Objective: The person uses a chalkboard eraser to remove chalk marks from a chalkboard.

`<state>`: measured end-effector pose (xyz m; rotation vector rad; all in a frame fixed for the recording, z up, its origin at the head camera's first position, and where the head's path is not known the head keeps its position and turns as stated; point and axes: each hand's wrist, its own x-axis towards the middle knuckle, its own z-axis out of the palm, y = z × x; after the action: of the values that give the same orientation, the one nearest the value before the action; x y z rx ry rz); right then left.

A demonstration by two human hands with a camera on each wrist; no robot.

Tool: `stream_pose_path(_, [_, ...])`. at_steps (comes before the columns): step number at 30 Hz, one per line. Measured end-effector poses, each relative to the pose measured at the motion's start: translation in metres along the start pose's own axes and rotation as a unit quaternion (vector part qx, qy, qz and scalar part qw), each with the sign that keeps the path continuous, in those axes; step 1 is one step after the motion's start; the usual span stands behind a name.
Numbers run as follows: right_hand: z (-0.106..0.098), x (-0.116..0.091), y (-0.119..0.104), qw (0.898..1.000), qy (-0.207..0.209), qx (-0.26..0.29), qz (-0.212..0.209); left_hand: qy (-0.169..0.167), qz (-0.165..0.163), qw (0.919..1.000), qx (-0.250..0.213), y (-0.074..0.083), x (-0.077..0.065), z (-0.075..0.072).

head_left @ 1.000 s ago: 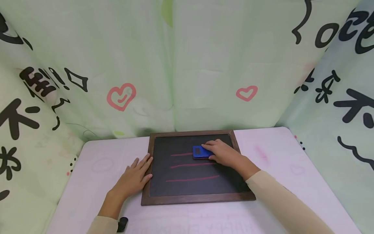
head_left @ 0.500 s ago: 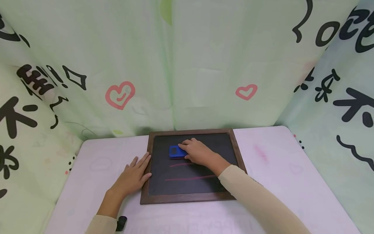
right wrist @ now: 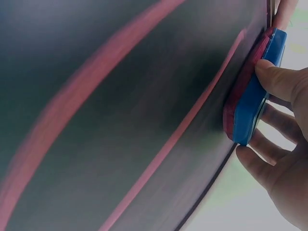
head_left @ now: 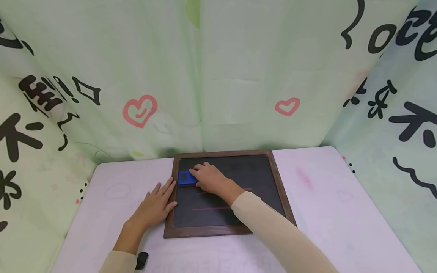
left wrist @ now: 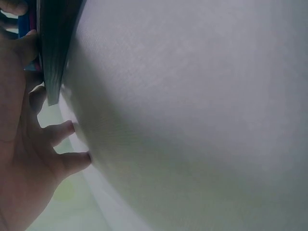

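A small blackboard (head_left: 218, 222) in a brown wooden frame lies on the table. Two pink chalk lines (head_left: 209, 208) show on its lower half, partly covered by the right arm. My right hand (head_left: 211, 179) grips a blue chalkboard eraser (head_left: 186, 178) at the board's upper left, beside the frame. In the right wrist view, thumb and fingers hold the eraser (right wrist: 255, 96) by its sides, its reddish felt against the board. My left hand (head_left: 153, 206) rests with spread fingers at the board's left edge, fingertips and thumb touching the frame, other fingers on the table.
The board stands on a pale pinkish-white table (head_left: 334, 212). Behind it and at both sides hang light green curtains (head_left: 239, 76) with black lettering and pink hearts. A black object (head_left: 141, 261) shows by the left sleeve.
My right hand has slid the eraser leftward across the board to the left frame. The top pink line is no longer visible. The left hand has stayed in place.
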<state>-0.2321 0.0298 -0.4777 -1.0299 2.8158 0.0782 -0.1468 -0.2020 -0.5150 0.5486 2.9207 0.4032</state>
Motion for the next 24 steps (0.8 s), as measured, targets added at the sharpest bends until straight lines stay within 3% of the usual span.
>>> stream_pose_path(7, [-0.002,0.001,-0.007,1.000,0.008,-0.011,0.008,-0.003,-0.002,1.0000,0.000,0.001,0.000,0.000])
stream_pose_path(15, [-0.003,0.001,-0.007,1.000,-0.002,0.011,0.019,-0.001,-0.001,1.0000,-0.006,-0.001,0.000,-0.001])
stream_pose_path(24, [0.002,-0.014,0.012,0.999,-0.002,0.036,0.023,-0.002,-0.002,0.9999,-0.011,0.001,0.001,-0.001])
